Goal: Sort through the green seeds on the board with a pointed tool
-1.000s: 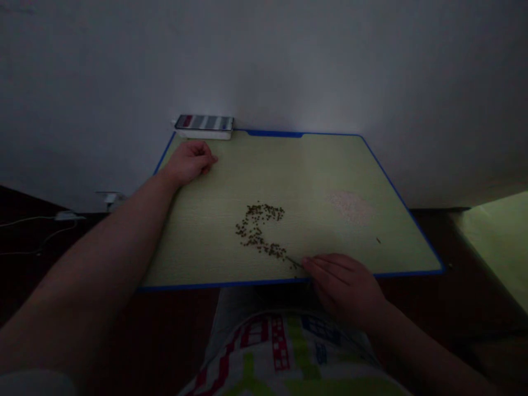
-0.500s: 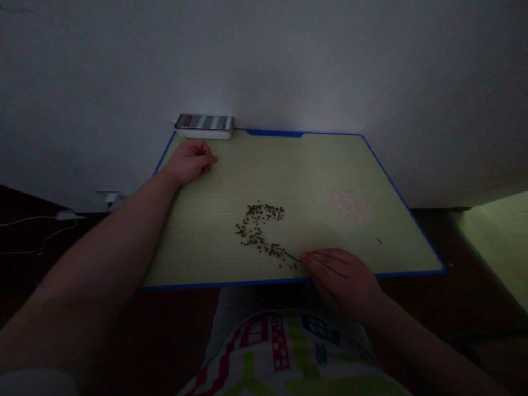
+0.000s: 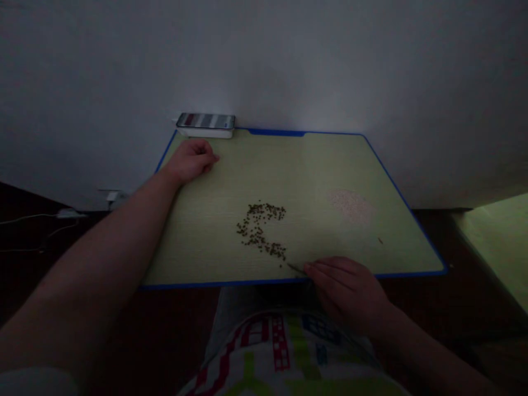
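Observation:
My right hand [image 3: 344,283] is at the front edge of the table, its fingers pinched round a thin, dark, pointed stick [image 3: 295,268]. The stick's tip is just right of the lower end of a scatter of small dark beads or seeds [image 3: 258,236], which lie in a rough C shape. What kind of stick it is, I cannot make out. My left hand [image 3: 192,160] rests at the table's far left, its fingers curled into a loose fist, with nothing visible in it.
The pale yellow table top [image 3: 289,170] has a blue rim and stands against a wall. A patch of fine pinkish grains [image 3: 352,206] lies at the right, with a small dark sliver [image 3: 380,241] near it. A phone [image 3: 206,120] lies on a white box [image 3: 206,132] at the back left.
My right hand has moved slightly down and right, drawing the stick's tip away from the beads. The few loose beads by the tip no longer show. My left hand stays put.

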A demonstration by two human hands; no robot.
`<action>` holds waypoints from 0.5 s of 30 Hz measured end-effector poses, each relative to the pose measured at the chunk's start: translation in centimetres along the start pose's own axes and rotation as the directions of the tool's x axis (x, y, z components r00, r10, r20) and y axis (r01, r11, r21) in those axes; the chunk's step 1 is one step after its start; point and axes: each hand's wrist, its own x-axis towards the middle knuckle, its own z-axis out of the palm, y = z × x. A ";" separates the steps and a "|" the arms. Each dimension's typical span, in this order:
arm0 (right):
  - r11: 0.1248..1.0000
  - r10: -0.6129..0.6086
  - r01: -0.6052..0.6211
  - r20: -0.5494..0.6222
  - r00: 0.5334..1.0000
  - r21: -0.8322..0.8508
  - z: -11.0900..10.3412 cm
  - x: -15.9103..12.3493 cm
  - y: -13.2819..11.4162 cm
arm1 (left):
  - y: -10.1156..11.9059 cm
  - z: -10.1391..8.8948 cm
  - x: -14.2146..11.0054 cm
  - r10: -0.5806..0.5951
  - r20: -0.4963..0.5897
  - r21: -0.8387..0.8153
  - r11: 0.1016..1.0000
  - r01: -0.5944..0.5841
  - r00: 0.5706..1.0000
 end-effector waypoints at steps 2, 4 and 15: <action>1.000 -0.003 0.003 -0.003 1.000 -0.004 -0.1 0.0 -0.1 | 0.2 0.0 -0.1 -0.006 0.002 -0.007 1.000 0.006 1.000; 1.000 -0.003 0.003 0.000 1.000 -0.010 -0.1 -0.1 -0.1 | 0.4 0.1 -0.2 -0.012 0.002 -0.009 1.000 0.012 1.000; 0.987 0.031 -0.022 0.051 0.998 -0.157 1.0 -1.1 0.6 | 0.3 0.0 -0.2 -0.029 0.006 0.011 1.000 0.029 1.000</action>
